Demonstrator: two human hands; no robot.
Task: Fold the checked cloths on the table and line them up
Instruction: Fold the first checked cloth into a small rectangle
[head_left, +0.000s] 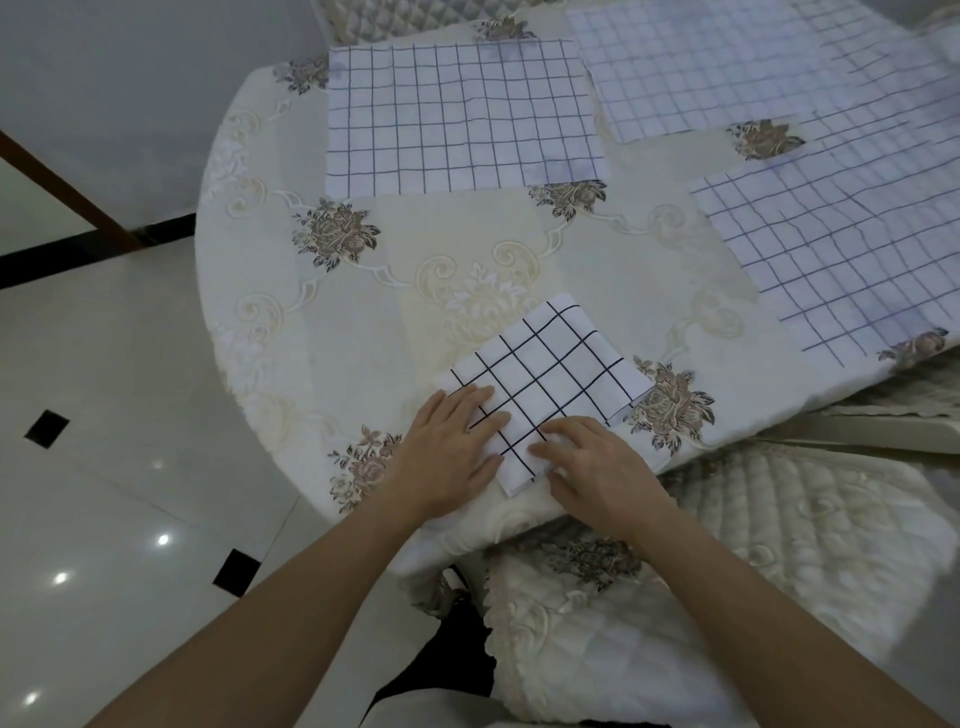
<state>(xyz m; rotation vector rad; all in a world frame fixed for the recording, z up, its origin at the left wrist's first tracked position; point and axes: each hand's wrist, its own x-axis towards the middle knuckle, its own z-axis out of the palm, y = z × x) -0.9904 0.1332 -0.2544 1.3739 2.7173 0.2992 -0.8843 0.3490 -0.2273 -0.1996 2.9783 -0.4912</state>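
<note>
A home dining room: embroidered floral tablecloth (363, 322), quilted chair cushion (779, 545), glossy tiled floor (104, 415).

The folded checked cloth (545, 374) looks like thin matt cotton, crisp and smooth. The tablecloth (291, 322) is cream fabric with raised embroidered flowers and a soft sheen. The chair cushion (779, 530) is quilted cloth. The floor tiles (104, 467) are glossy, mirroring lamps.

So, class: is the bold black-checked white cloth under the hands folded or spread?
Folded: the bold black-checked white cloth shows layered edges at its right corner, smaller than the spread cloths beyond.
</note>
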